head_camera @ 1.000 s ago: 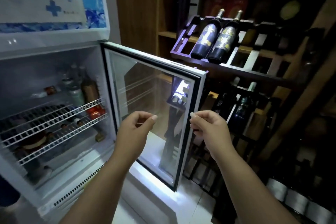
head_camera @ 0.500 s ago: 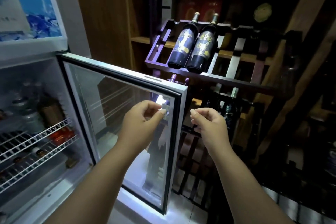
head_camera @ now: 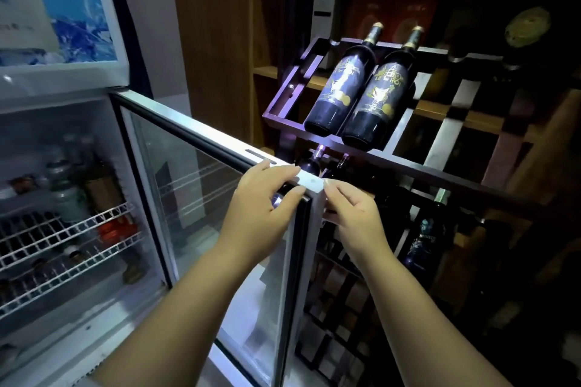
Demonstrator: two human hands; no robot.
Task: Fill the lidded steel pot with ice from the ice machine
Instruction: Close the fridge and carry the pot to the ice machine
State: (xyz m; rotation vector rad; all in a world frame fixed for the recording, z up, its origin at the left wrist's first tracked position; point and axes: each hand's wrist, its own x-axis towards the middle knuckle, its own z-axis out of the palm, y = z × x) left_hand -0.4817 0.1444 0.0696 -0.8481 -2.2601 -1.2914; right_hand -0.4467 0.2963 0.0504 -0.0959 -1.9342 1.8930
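Standing open, the glass door (head_camera: 201, 198) is gripped at its top corner by the left hand (head_camera: 261, 214) and pinched there by the right hand (head_camera: 355, 214).

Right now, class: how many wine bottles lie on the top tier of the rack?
2: left bottle and right bottle, side by side, necks pointing up; more sit on darker tiers below.

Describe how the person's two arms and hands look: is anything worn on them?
Both forearms are bare up to the frame edge, with no sleeves in view. The left hand and right hand wear no gloves, and no rings, watch or bracelet show. The fingers have short, plain nails.
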